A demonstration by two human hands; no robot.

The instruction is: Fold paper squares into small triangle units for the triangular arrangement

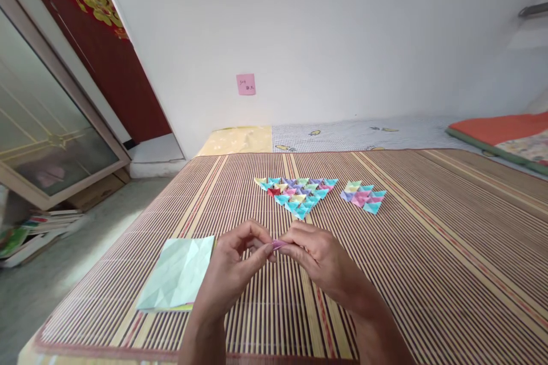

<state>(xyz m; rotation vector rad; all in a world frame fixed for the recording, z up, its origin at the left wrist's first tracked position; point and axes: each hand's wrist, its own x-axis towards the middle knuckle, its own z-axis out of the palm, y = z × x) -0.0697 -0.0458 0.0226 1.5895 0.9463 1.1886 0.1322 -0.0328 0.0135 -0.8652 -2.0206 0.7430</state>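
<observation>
Between my fingertips, above the striped mat, is a small folded piece of purple-pink paper [279,244]; most of it is hidden by the fingers. My left hand [242,259] pinches its left end with thumb and forefinger. At its other end, my right hand [319,254] grips it with the thumb below and the fingers on top. Past the hands, many small folded paper boats [299,191] in several colours stand in a triangle of rows. A smaller group of paper boats [363,197] sits to its right. Left of my left hand lies a stack of creased pale green paper sheets [177,274].
The bamboo mat [428,251] covers the bed. A pink sticky note [245,84] is on the white wall behind. Folded orange bedding [496,128] lies at the far right. On the floor at left are books [43,228] by a glass-panelled door [51,102].
</observation>
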